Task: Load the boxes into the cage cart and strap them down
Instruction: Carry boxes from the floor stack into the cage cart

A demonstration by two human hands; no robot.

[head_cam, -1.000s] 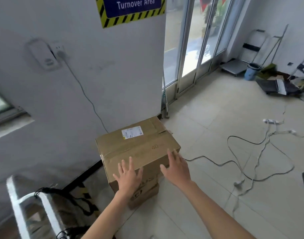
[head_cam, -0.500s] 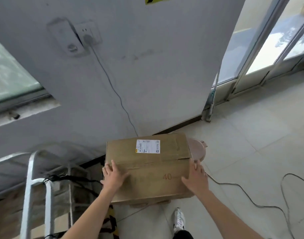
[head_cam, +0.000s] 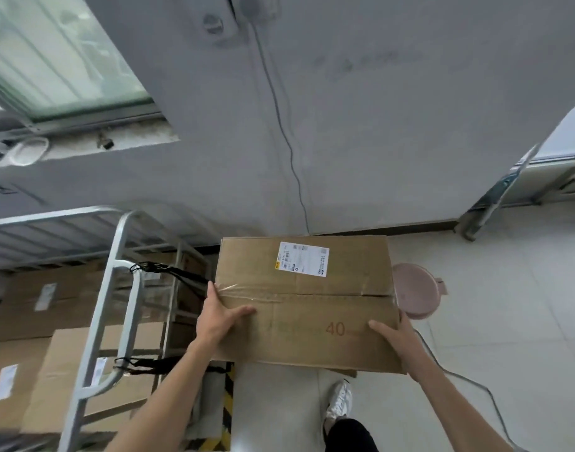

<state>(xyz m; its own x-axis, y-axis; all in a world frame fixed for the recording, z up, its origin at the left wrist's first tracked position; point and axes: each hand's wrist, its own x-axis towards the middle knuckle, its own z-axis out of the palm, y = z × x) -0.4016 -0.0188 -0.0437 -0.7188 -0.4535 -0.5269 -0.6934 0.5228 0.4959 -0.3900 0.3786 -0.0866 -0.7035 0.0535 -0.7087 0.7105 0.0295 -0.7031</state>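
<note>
The person is holding a brown cardboard box [head_cam: 307, 308], taped along its top seam, bearing a white shipping label and a printed "40", between both hands in the middle of the view. The left hand [head_cam: 221, 318] is gripping the box's 9 o'clock edge, thumb lying flat on the top and fingers wrapping over the side. The right hand [head_cam: 395, 340] is clasping the 4 o'clock corner the same way. At 9 o'clock of the box, just beside it, the silver tubular-metal cage cart [head_cam: 116, 288] is standing with more brown cardboard boxes [head_cam: 67, 370] inside and black elastic straps [head_cam: 168, 272] hanging from its frame. A round pink plastic lid [head_cam: 416, 290] is lying on the pale tiled floor [head_cam: 507, 321] at 3 o'clock, and a white sneaker [head_cam: 339, 402] is showing at 6 o'clock.
</note>
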